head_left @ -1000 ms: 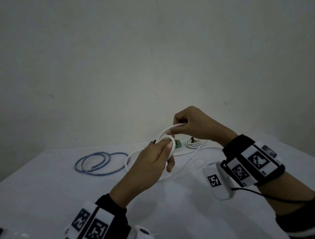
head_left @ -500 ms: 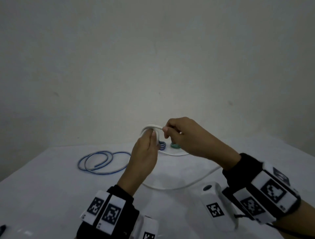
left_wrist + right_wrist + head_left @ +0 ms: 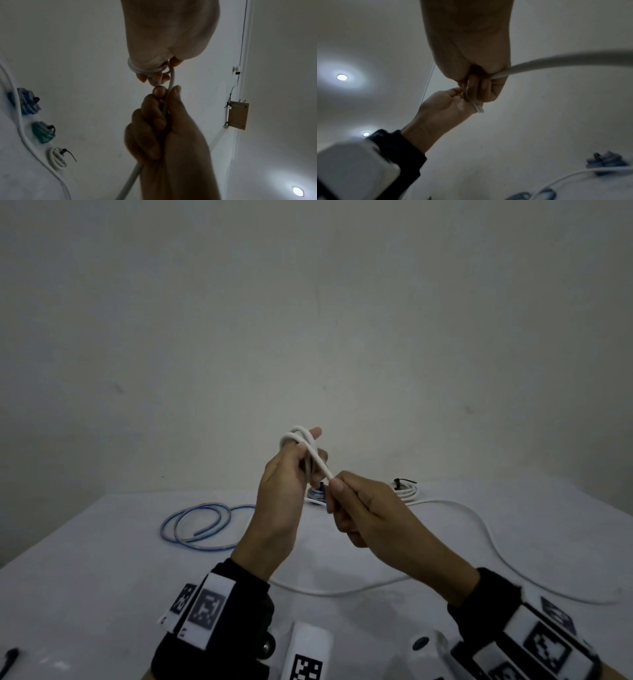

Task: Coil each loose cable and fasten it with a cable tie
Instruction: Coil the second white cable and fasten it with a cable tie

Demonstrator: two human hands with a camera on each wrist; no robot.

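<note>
The white cable (image 3: 310, 445) is being held up in the air above the middle of the table (image 3: 102, 559), wound in small loops around the fingers (image 3: 313, 433) of the left hand (image 3: 282, 498). In the left wrist view the loops (image 3: 147, 70) are sitting around those fingers close to their tips, with the fingers curling into the coil. From the coil one strand is running down and to the right into the right hand (image 3: 370, 508), whose fingers (image 3: 159, 92) are closing around it, thumb and forefinger pinching it just below the coil. In the right wrist view the cable (image 3: 556, 60) is leaving the right hand (image 3: 471, 54) at the side of the palm and sweeping away to the right. Its slack is lying on the table in a long curve (image 3: 489, 539), passing near the person and bending toward the far right.

To the left of the hands a blue cable (image 3: 197, 522) is lying loose on the table in a few wide rings. Past the hands, at the far edge, a tied blue bundle (image 3: 28, 101), a tied green bundle (image 3: 42, 133) and a tied white bundle (image 3: 57, 157) are sitting in a row, each with a dark tie (image 3: 70, 155) around it. Both wrists are wearing black bands (image 3: 219, 621) with square printed markers.
</note>
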